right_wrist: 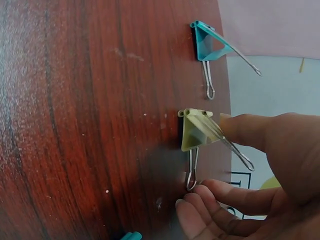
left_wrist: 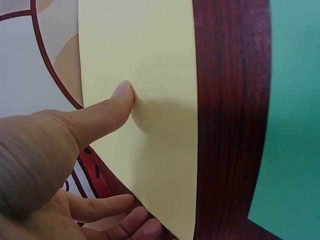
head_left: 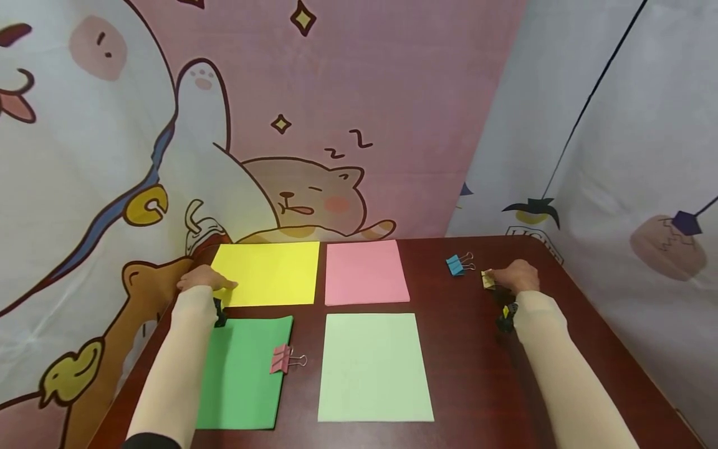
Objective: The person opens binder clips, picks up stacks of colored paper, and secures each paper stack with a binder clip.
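My left hand (head_left: 204, 279) is at the left edge of a yellow sheet of paper (head_left: 275, 274). In the left wrist view its thumb (left_wrist: 112, 107) presses on the sheet, while the other fingers lie by the slanting edge. On the far right of the table, my right hand (head_left: 518, 276) reaches a yellow binder clip (right_wrist: 197, 132). The right thumb (right_wrist: 245, 130) touches or nearly touches the clip, and the fingertips are beside its lower wire handle. Behind it lies a blue binder clip (head_left: 455, 265).
A pink sheet (head_left: 367, 272), a pale green sheet (head_left: 374, 368) and a green stack of paper (head_left: 241, 380) lie on the dark wooden table (head_left: 465, 355). A pink binder clip (head_left: 280, 359) is on the green stack's right edge. A printed cloth (head_left: 392, 93) hangs behind.
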A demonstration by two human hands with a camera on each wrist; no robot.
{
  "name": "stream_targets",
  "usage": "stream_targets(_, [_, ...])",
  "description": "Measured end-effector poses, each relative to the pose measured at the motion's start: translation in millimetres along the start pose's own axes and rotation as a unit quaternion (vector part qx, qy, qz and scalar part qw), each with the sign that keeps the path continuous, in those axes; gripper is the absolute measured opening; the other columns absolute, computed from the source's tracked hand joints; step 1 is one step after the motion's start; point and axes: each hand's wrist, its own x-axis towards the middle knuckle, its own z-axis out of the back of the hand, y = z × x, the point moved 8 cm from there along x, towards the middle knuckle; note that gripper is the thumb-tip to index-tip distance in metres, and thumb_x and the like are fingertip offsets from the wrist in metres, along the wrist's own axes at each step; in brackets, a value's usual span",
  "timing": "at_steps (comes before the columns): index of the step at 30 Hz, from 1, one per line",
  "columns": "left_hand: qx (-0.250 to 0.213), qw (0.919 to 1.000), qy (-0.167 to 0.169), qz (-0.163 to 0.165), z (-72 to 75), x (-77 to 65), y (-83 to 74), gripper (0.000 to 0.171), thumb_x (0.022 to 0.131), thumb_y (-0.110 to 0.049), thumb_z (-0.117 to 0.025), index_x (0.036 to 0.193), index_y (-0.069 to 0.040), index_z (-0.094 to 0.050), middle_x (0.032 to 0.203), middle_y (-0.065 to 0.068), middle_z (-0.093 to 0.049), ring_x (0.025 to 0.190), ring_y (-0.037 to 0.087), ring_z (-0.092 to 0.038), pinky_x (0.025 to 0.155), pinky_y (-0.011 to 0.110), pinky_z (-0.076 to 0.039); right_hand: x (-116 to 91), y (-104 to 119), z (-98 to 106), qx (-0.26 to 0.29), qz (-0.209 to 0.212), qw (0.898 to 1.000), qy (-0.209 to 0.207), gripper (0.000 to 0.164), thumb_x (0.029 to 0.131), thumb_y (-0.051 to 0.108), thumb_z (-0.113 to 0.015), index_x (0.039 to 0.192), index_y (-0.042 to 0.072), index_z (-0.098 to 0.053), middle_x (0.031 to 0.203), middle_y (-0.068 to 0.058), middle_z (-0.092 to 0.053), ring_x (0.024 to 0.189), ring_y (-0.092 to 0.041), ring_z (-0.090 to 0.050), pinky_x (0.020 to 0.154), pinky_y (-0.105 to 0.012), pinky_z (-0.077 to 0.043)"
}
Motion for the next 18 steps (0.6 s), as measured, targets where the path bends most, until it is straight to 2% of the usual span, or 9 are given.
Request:
stream_targets(3, [0.010,0.9999,0.003,-0.003,2.2,-2.5,-0.2,0.106,0.089,-0.054,-0.072,0.143,0.028,-0.031,0.148,0.053,-0.027,0.137,0.072,-0.025,0.114,0.075,-0.024,4,0,-3,0.000,0.001,1.000,0.002,0.048,0.092,0.038,-0.066,0.091,-0.010,-0.067,0.083,-0.018,-0.062,0.076,-0.031,-0.059,0.057,-0.033,-0.050])
stream_targets(9, [0.024,0.9997,0.009,0.003,5.2,-0.8,2.2,0.111,0.088,-0.057,-0.072,0.143,0.029,-0.029,0.148,0.054,-0.025,0.138,0.072,-0.024,0.114,0.076,-0.025,8,3,-6,-0.007,0.006,1.000,0.009,0.045,0.090,0.034,-0.068,0.091,-0.010,-0.066,0.084,-0.020,-0.061,0.073,-0.031,-0.059,0.056,-0.034,-0.051])
stream_targets(13, [0.012,0.9997,0.014,0.014,2.7,4.7,7.4,0.114,0.085,-0.060,-0.074,0.144,0.027,-0.029,0.149,0.052,-0.026,0.138,0.071,-0.026,0.114,0.075,-0.025,9,7,-9,-0.019,0.011,0.999,0.029,0.044,0.091,0.032,-0.066,0.094,-0.012,-0.065,0.084,-0.019,-0.059,0.074,-0.031,-0.057,0.057,-0.034,-0.050])
stream_targets(18, [-0.014,0.9993,0.011,0.032,1.2,7.6,10.6,0.120,0.082,-0.060,-0.077,0.147,0.026,-0.024,0.152,0.052,-0.020,0.141,0.070,-0.021,0.116,0.075,-0.022,9,11,-11,-0.038,0.027,0.998,0.041,0.041,0.092,0.031,-0.062,0.090,-0.010,-0.066,0.080,-0.017,-0.058,0.072,-0.029,-0.056,0.057,-0.034,-0.048])
